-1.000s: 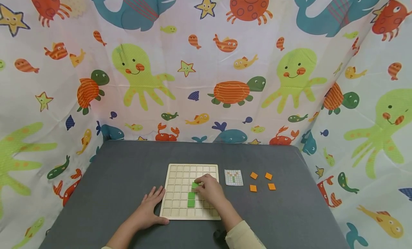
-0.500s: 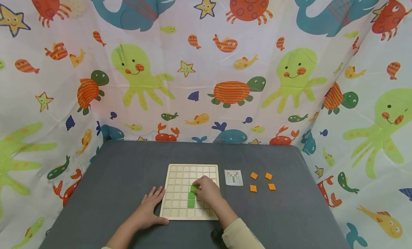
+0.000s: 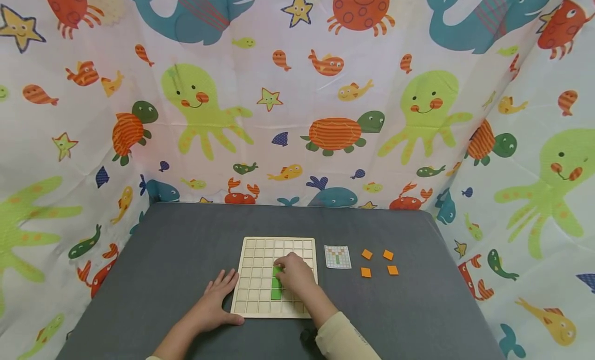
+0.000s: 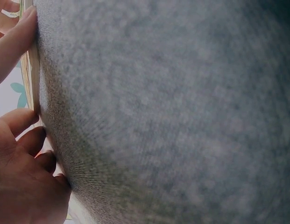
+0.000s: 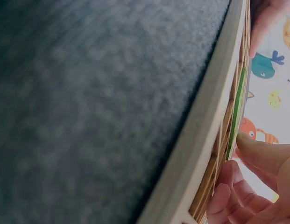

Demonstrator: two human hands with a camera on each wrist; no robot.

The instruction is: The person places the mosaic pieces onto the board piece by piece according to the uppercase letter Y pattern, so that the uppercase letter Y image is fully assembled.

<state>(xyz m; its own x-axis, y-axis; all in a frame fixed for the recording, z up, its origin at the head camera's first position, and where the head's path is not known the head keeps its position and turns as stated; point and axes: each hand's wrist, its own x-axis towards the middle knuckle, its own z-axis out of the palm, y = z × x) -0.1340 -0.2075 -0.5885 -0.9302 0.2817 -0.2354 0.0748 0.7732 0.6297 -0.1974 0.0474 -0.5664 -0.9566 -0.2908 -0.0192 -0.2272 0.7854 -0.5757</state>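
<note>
A wooden grid board (image 3: 274, 315) lies on the grey table. My left hand (image 3: 211, 306) rests by its left side, fingers spread, the thumb at the near left corner; fingertips (image 4: 29, 114) touch the board's edge in the left wrist view. Over the board's middle, my right hand (image 3: 297, 275) pinches a green square tile (image 3: 277, 271) at the far end of a short column of green tiles (image 3: 276, 294). The fingers partly cover that tile. In the right wrist view the green row (image 5: 236, 114) shows edge-on, close to the thumb.
Right of the board lies a small printed pattern card (image 3: 337, 257). Several loose orange square tiles (image 3: 366, 272) are spread beyond it. A dark object (image 3: 308, 338) sits under the right sleeve. A sea-animal curtain (image 3: 297, 117) encloses the table's back and sides.
My right hand has moved slightly left and nearer with the green tile, which now lines up with the other green tiles. The left hand and the board have stayed put.
</note>
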